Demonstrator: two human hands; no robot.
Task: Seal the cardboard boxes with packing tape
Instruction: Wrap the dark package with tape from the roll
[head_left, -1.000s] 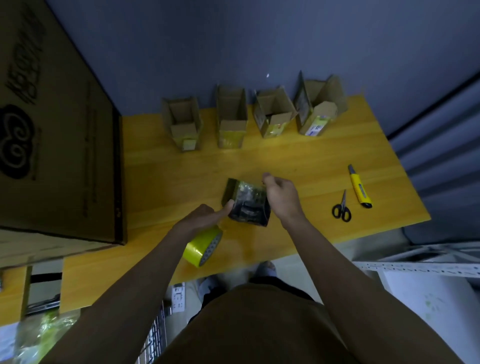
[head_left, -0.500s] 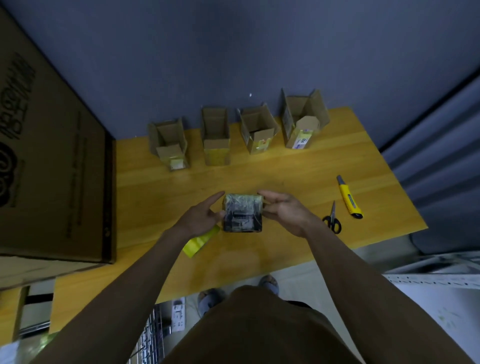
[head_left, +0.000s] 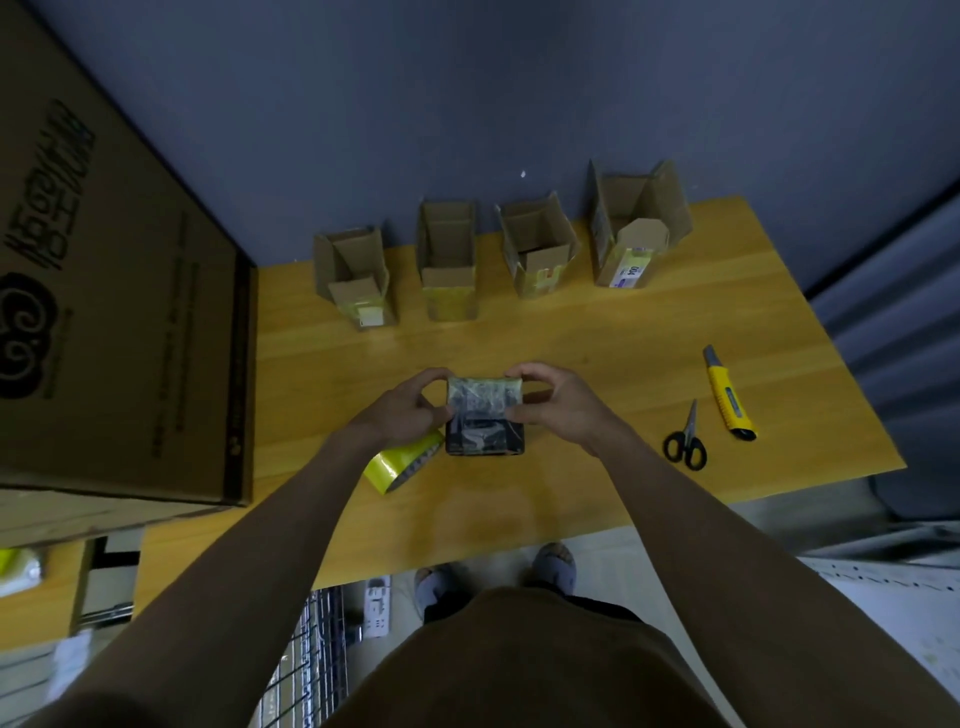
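Observation:
A small dark box (head_left: 484, 415) wrapped in shiny tape stands on the yellow wooden table (head_left: 597, 364), near its front edge. My left hand (head_left: 408, 408) grips its left side and my right hand (head_left: 550, 402) grips its right side, fingers curled over the top edge. A roll of yellow packing tape (head_left: 400, 462) lies on the table just under my left wrist, partly hidden by it. Several open cardboard boxes (head_left: 447, 260) stand in a row along the back wall, flaps up.
Black scissors (head_left: 685, 441) and a yellow utility knife (head_left: 727, 395) lie at the right of the table. A large cardboard carton (head_left: 119, 312) fills the left side. The grey wall runs behind the boxes. My feet show below the table's front edge.
The dark box has gone from tilted to square between both hands. My left hand moved off the tape roll onto the box's side. The view shifted down slightly.

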